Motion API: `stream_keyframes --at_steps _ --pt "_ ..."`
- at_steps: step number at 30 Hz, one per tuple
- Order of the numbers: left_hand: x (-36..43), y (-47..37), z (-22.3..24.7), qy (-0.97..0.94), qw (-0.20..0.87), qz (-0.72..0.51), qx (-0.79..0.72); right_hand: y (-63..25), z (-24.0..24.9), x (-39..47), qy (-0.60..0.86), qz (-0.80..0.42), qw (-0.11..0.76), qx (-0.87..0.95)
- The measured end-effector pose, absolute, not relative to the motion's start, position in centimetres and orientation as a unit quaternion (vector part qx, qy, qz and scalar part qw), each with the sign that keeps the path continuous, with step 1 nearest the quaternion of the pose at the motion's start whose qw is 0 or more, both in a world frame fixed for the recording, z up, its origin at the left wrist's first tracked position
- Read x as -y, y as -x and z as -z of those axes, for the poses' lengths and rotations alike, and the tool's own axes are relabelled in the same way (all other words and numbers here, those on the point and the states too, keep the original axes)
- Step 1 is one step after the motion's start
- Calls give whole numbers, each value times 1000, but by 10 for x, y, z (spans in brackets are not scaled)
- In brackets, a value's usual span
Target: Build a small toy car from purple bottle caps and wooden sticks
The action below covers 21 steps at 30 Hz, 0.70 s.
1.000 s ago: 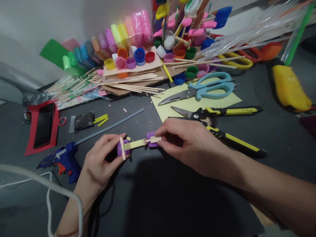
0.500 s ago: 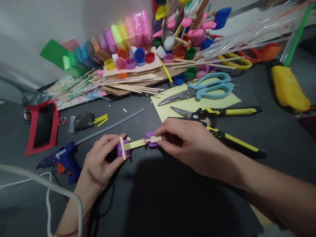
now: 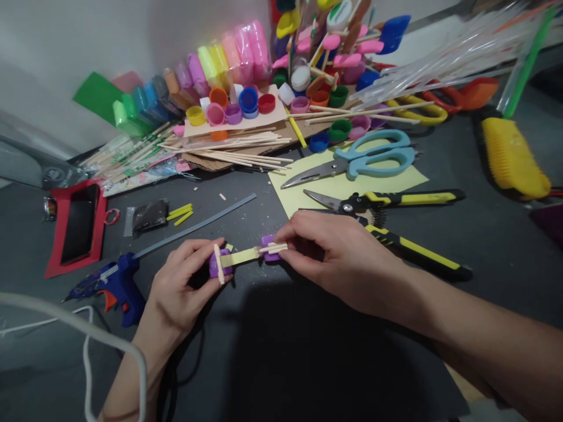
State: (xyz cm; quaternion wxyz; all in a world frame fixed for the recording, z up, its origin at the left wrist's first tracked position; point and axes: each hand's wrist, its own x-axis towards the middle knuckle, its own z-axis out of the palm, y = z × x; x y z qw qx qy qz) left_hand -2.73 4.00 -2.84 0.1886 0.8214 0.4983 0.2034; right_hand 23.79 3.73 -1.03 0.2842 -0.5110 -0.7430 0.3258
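Note:
Between finger and thumb, my left hand [image 3: 185, 281] pinches a purple cap [image 3: 214, 265] with a short pale stick [image 3: 219, 264] across its face. From that cap a narrow light-yellow paper strip [image 3: 241, 257] runs right to a second purple piece [image 3: 269, 241]. Thin pale sticks [image 3: 273, 249] lie over this second piece. My right hand [image 3: 323, 243] is closed on that end, its fingertips at the sticks and purple piece. The fingers partly hide both purple pieces.
A blue glue gun [image 3: 121, 287] lies left, with a white cable [image 3: 109, 340] near it. Pruning shears [image 3: 409, 199] and blue-handled scissors [image 3: 373, 155] lie beyond my right hand, by yellow paper [image 3: 288, 193]. Coloured caps [image 3: 248, 99] and wooden sticks [image 3: 246, 155] stand at the back.

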Motion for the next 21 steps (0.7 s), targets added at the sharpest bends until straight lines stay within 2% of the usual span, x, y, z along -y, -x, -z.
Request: stream_keyframes --at_steps 21 --pt "-39 27 27 -811 201 -195 -513 -239 9 -37 509 -339 278 740"
